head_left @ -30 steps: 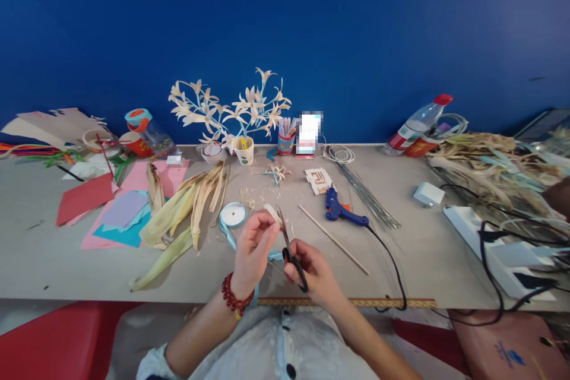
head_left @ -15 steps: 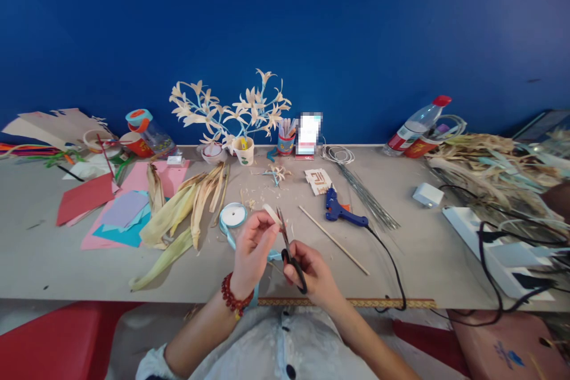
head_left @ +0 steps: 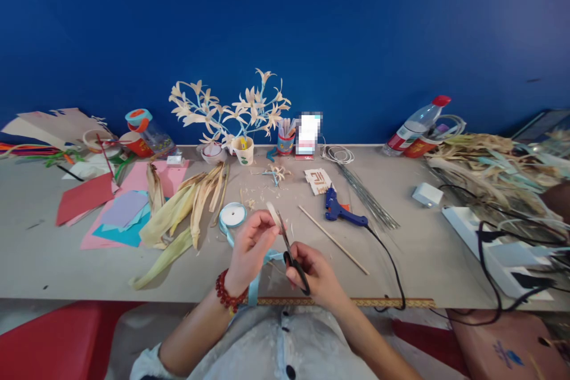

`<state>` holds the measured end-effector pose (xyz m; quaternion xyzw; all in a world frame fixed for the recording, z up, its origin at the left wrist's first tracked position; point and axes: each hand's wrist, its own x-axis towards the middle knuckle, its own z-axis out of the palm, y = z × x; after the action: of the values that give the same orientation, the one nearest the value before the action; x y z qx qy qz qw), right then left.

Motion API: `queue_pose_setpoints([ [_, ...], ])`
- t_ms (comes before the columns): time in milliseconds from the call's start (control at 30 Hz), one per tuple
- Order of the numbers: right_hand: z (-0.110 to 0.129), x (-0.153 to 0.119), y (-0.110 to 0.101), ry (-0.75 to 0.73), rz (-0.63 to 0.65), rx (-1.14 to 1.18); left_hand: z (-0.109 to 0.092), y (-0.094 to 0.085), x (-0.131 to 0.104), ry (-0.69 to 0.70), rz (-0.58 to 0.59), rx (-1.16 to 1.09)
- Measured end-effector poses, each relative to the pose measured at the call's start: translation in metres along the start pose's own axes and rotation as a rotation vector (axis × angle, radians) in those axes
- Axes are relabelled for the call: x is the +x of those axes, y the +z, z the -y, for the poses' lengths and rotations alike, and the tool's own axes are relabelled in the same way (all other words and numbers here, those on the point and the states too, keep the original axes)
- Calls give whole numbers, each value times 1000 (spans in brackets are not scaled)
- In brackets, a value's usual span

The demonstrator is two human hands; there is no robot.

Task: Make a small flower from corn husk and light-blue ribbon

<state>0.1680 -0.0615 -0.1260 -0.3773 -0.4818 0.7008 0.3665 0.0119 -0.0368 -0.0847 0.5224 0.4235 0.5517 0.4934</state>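
In the head view, pinches a pale strip in the left hand above the table and grips scissors in the right hand, with blades close beside the fingertips, so could nick skin or cut crookedly through any slip of so slender a piece.

Scissors in right hand; left of scissors, left hand pinches pale strip. Blue glue gun right of scissors.
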Motion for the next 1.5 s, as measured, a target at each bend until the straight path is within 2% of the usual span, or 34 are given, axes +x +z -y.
queue_pose_setpoints([
  [233,-3,-2,-4,11,12,-13,-4,-3,3,-4,60,30],
  [633,-1,-1,-3,32,-11,-15,-2,-5,3,-34,67,51],
  [900,-1,0,-3,13,-6,-61,-4,-6,6,42,6,86],
  [1200,-4,-1,-3,42,4,7,-2,-9,6,159,9,218],
  [1500,-7,-1,-3,22,-6,-3,-4,-11,8,64,47,162],
])
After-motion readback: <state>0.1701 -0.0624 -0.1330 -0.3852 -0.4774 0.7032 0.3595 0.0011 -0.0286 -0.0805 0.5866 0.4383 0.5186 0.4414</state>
